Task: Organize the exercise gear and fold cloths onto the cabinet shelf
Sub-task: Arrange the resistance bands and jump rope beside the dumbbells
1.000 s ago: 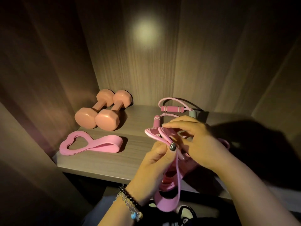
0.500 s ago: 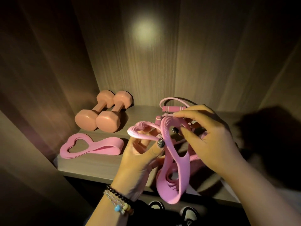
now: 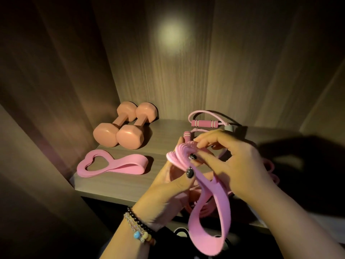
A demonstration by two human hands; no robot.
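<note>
Both hands pinched the pink band (image 3: 209,217) at its heart end — left hand (image 3: 168,187), right hand (image 3: 233,161) — over the shelf (image 3: 119,184) front, 5 o'clock of the dumbbells (image 3: 125,128). Looked light, floppy, rubbery; best held at the thick heart.

Vs 0.5 s ago: the heart-shaped end of the pink silicone resistance band (image 3: 183,153), then spread open, is now bunched tight between both hands. Right hand (image 3: 231,161) pinches it from above, left hand (image 3: 173,186) grips below w/ thumb on the strap. Loop hangs lower past the wooden shelf (image 3: 119,182) front edge.
</note>
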